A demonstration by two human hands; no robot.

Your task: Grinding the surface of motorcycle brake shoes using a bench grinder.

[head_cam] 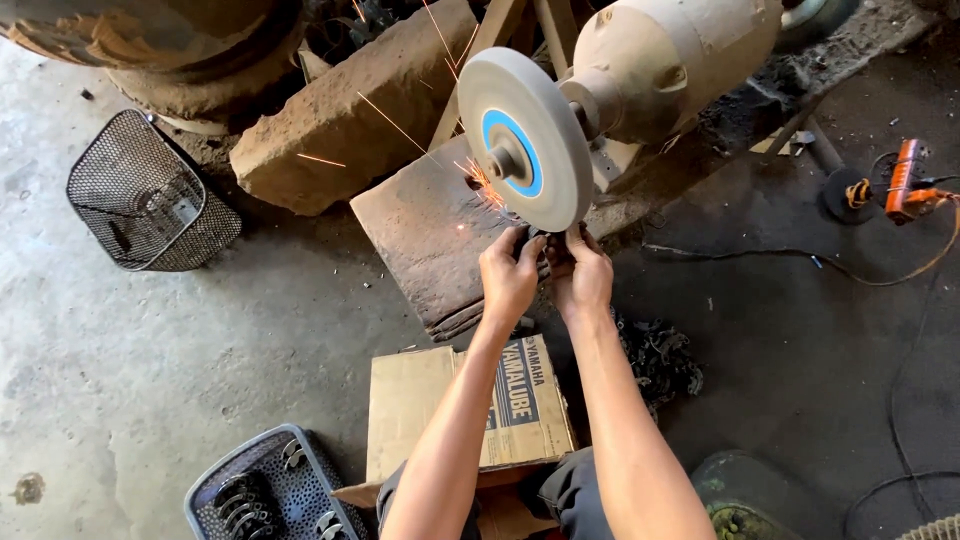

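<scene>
From the head view we see our left hand and right hand close together, both clamped on a small dark metal piece pressed against the lower rim of the grinding wheel. Sparks fly off to the left over a rusty metal plate. A cardboard box lies under our forearms, a wire basket sits far left on the concrete floor.

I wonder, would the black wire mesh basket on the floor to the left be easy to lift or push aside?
The wire basket is probably light for its size, since its walls are open mesh. It looks stiff enough to keep its shape when lifted. It already lies tilted on the concrete floor, so a push would likely tip or skid it.
</scene>
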